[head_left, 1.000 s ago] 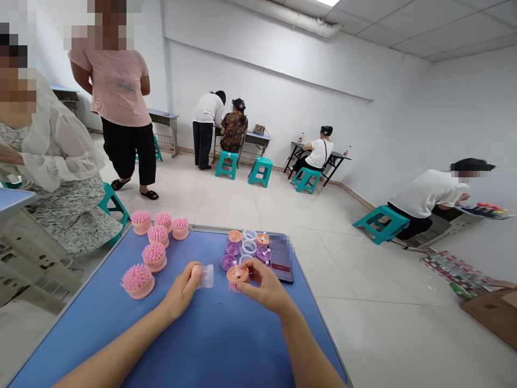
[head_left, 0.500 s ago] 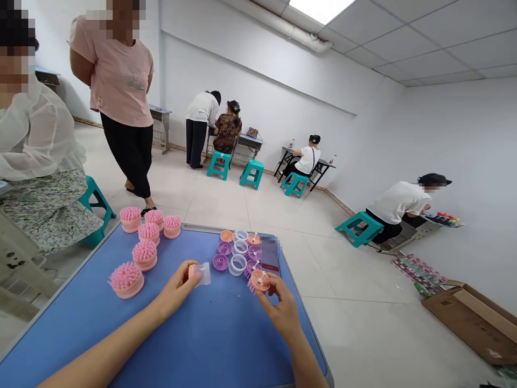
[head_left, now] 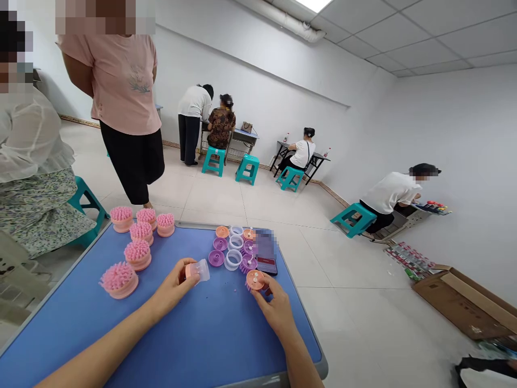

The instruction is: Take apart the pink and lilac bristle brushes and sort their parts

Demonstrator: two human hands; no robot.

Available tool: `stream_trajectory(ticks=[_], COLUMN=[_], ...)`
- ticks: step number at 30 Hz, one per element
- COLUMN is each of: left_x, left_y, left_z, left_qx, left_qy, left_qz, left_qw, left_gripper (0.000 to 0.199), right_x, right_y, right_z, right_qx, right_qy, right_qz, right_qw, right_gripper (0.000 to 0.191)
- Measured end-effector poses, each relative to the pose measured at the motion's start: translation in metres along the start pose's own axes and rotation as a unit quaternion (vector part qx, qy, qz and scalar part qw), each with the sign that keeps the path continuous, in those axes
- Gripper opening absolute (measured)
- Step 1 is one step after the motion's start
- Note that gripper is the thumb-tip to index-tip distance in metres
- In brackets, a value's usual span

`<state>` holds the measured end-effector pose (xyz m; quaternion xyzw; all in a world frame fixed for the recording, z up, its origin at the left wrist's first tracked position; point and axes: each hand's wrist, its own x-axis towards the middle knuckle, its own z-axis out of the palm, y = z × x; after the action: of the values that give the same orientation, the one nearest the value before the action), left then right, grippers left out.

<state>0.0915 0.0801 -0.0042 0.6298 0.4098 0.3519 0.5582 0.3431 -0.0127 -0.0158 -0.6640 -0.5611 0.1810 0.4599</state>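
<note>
Our left hand holds a small clear plastic sleeve and a peach cap, its fingers closed narrowly around them. Our right hand pinches a round peach plastic brush base above the blue counter, near the purple plastic discs and clear plastic rings. A slackened pinch could drop the base among them, scattering those loose pieces. Our fingers hide how the sleeve meets the cap, and the base's underside is hidden.
</note>
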Motion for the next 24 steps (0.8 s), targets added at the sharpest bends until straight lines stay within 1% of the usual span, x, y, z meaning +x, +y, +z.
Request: stream_trajectory(ticks=[7,10,12,14,16,17,18,19,21,22,24], left_x=[0.000,0.000,0.000,-0.001,-0.002,-0.002,-0.003,-0.004,-0.007,-0.008,-0.011], left_y=[-0.002,-0.002,-0.003,-0.003,-0.003,-0.003,-0.003,-0.002,0.000,0.000,0.000], left_z=[0.001,0.001,0.001,0.001,0.002,0.003,0.004,0.005,0.008,0.009,0.010], left_qx=[-0.005,-0.008,-0.005,-0.002,-0.003,0.000,0.007,0.019,0.049,0.063,0.087], left_qy=[-0.005,-0.012,-0.014,-0.019,-0.032,-0.039,-0.046,-0.051,-0.060,-0.063,-0.069], left_qz=[0.001,0.007,0.013,0.019,0.028,0.033,0.040,0.045,0.056,0.063,0.083], left_qw=[1.000,1.000,1.000,1.000,0.999,0.999,0.998,0.997,0.995,0.994,0.990], left_gripper=[0.039,0.038,0.036,0.035,0.036,0.036,0.036,0.035,0.036,0.037,0.039], right_x=[-0.001,-0.002,-0.003,-0.005,-0.007,-0.008,-0.009,-0.011,-0.012,-0.012,-0.011], right_y=[-0.003,-0.003,-0.005,-0.009,-0.013,-0.016,-0.019,-0.023,-0.034,-0.041,-0.055], right_z=[-0.001,-0.002,-0.004,-0.006,-0.005,-0.004,-0.001,0.003,0.014,0.020,0.033], right_qx=[-0.020,-0.038,-0.054,-0.060,-0.052,-0.043,-0.030,-0.016,0.013,0.025,0.045], right_qy=[-0.043,-0.050,-0.026,0.035,0.105,0.124,0.127,0.114,0.051,0.009,-0.081], right_qz=[-0.014,-0.020,-0.028,-0.054,-0.102,-0.127,-0.152,-0.173,-0.187,-0.174,-0.111], right_qw=[0.999,0.998,0.998,0.996,0.988,0.983,0.980,0.978,0.981,0.984,0.989], right_gripper=[0.020,0.020,0.021,0.017,0.010,0.007,0.006,0.006,0.005,0.006,0.024])
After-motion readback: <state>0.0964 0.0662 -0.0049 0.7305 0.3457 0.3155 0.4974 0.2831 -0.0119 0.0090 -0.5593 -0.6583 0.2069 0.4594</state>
